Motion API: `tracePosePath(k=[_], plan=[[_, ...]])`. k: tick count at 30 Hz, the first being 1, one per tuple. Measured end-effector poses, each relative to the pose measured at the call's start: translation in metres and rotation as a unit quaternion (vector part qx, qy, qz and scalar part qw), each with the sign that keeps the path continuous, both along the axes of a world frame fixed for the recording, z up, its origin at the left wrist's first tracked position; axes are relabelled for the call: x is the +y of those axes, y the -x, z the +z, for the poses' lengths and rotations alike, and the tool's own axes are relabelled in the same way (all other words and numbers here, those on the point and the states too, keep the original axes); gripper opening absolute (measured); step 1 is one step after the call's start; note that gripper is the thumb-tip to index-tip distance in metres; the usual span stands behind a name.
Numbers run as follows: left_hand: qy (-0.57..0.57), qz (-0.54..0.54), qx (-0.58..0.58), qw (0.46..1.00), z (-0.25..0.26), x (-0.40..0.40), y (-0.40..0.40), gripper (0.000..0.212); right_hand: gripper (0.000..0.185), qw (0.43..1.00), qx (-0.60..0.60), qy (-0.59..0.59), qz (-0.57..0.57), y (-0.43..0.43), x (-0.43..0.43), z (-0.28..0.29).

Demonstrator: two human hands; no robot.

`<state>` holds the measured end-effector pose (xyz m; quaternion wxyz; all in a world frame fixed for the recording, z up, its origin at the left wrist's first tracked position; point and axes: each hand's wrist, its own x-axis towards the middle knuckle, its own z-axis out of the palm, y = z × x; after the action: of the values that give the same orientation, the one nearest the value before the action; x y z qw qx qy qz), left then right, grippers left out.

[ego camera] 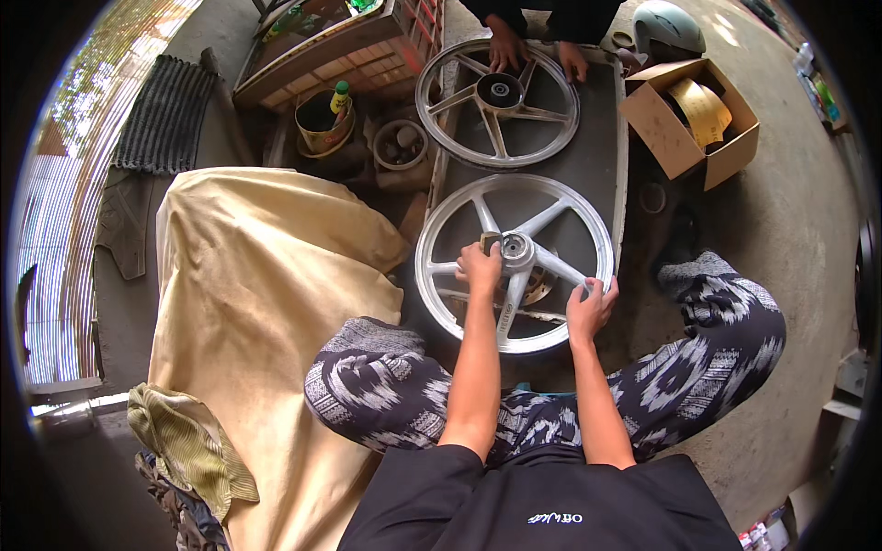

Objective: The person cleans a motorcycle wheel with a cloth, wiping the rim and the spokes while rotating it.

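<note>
A five-spoke silver motorcycle wheel rim (pixel 592 220) lies before me on a low dark-topped table (pixel 610 165). My left hand (pixel 480 265) grips a small folded piece (pixel 488 241), perhaps sandpaper, against a spoke beside the hub (pixel 514 246). My right hand (pixel 591 306) holds the outer rim at its lower right, thumb on top. Under the spokes shows part of a brake disc (pixel 539 286). Beyond lies a second, duller spoked wheel (pixel 441 131) with a dark hub centre; another person's hands (pixel 508 45) touch its spoke and far edge.
A cardboard box (pixel 665 134) with a yellow abrasive sheet (pixel 699 110) and a helmet (pixel 667 31) stand at the right. At the left are a tin (pixel 320 138) holding a green-capped bottle (pixel 340 98), a bucket (pixel 400 162), a crate (pixel 372 62) and a tan cloth cover (pixel 255 275).
</note>
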<state>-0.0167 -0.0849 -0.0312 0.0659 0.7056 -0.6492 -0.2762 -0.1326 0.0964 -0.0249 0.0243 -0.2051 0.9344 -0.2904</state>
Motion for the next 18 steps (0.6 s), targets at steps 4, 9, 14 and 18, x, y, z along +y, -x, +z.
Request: tracePosePath(k=[4,9,14,18], plan=[[0.066,0.061,0.002,0.996,-0.004,-0.012,0.003,0.05,0.021,1.0,-0.017,0.004,0.001,-0.012,-0.009,0.008],[0.024,0.054,0.012,0.998,-0.012,-0.012,-0.016,0.042,0.021,1.0,-0.015,0.021,0.009,-0.013,-0.009,0.007],[-0.023,0.041,-0.037,0.998,0.015,-0.027,0.006,0.047,0.022,1.0,-0.018,0.015,0.001,-0.007,-0.01,0.009],[-0.106,-0.073,-0.089,0.988,0.023,-0.059,-0.007,0.055,0.022,1.0,-0.014,0.014,0.007,-0.009,-0.008,0.004]])
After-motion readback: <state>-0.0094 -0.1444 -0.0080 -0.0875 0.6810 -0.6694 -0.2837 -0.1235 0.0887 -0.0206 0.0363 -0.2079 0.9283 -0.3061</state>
